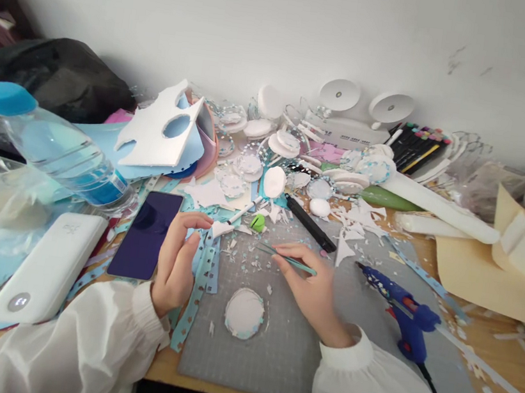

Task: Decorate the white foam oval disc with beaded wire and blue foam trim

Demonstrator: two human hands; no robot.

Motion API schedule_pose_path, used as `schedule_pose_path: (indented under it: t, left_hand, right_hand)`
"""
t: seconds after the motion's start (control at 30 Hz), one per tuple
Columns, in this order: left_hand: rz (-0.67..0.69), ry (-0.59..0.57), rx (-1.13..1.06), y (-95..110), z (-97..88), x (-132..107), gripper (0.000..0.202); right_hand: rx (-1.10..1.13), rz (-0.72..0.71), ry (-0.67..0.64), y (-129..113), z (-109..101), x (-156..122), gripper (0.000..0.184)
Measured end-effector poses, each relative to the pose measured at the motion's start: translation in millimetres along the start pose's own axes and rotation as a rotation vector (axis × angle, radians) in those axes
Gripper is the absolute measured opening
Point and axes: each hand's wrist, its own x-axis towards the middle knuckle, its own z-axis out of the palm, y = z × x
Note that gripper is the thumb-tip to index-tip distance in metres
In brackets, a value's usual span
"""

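My right hand [305,284] pinches a pair of teal tweezers [301,266], whose tips point left over scattered paper bits on the grey cutting mat [244,369]. Below the tweezers lies a round white disc [244,313] with small light-blue pieces around its rim. My left hand [180,256] hovers beside the dark phone [145,234], thumb and forefinger apart with nothing visible between them. Just past its fingertips are a white scrap [222,229] and a slim white pen [244,211]. A small green bell-like object [258,223] sits between the hands, farther back.
A blue glue gun [404,312] lies on the right, its cable running toward the front. A black cutter [311,223] rests behind my right hand. Many decorated discs pile up against the wall. On the left stand a tilted water bottle [63,151] and a white power bank [47,268].
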Motion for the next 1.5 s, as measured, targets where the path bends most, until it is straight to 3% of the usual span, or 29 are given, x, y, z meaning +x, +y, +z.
schedule_pose_path:
  t: [0.3, 0.67, 0.97, 1.23, 1.5]
  left_hand:
    - [-0.014, 0.012, -0.045, -7, 1.3, -1, 0.018]
    - [-0.046, 0.001, -0.033, -5, -0.9, -3, 0.021]
    - [-0.016, -0.013, -0.053, -3, -2.4, -3, 0.021]
    - [0.024, -0.062, -0.003, 0, -4.7, 0, 0.02]
    - [0.093, -0.328, -0.033, 1, -3.2, 1, 0.013]
  right_hand:
    - [-0.065, -0.005, -0.063, -1, 3, -1, 0.003]
    - [-0.073, -0.071, -0.203, -13, 40, 25, 0.005]
    - [-0.051, 0.035, -0.184, -9, 50, 28, 0.006]
    - [0.118, 0.236, -0.094, -25, 28, 31, 0.019]
    - [0.389, 0.4, -0.028, -14, 2, 5, 0.03]
